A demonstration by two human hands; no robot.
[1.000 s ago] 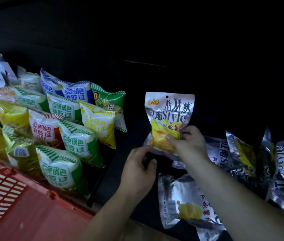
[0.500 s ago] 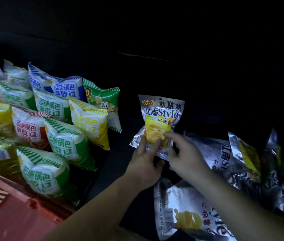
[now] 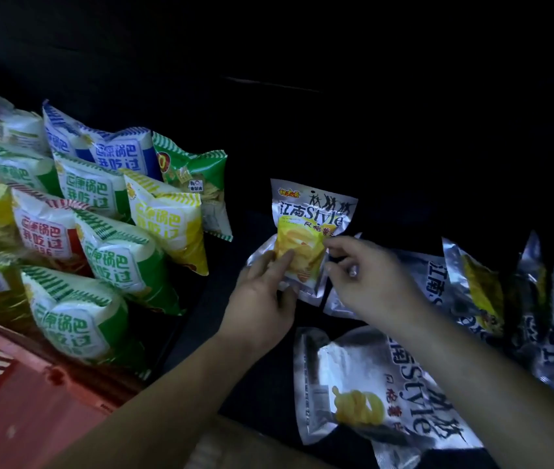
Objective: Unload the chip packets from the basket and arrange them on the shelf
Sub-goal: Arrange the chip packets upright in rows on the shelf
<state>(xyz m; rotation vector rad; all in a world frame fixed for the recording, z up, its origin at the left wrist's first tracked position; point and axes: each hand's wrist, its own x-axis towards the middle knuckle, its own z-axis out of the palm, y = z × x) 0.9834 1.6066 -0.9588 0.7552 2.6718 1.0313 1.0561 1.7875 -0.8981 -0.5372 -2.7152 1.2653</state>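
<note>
Here, in the head view, a silver packet [image 3: 311, 218] with a yellow picture of chips stands upright near the middle of the dark shelf [image 3: 197, 306], steadied between both hands. The left hand [image 3: 262, 296] reaches in from below, and its fingers [image 3: 280, 264] lie nearly straight against the lower left of the packet's front; whether the thumb catches the packet's edge cannot be told. The right hand [image 3: 367, 282] comes in from the right with its fingers [image 3: 336, 243] curled, pinching the packet's right edge.

To the left of the held packet, puffy bags stand in tilted rows on the shelf: a blue packet [image 3: 116, 154] and a green packet [image 3: 197, 170] at the back, a yellow packet [image 3: 167, 218] and a red packet [image 3: 42, 228] in front of them, and green-and-white packets [image 3: 120, 258] nearest the camera. The red basket [image 3: 25, 411] fills the lower left corner, just below these rows.

Below the right hand, a flat silver packet [image 3: 363, 377] lies face up on the shelf. More silver bags [image 3: 472, 286] lie in a loose heap along the right side, overlapping one another.
</note>
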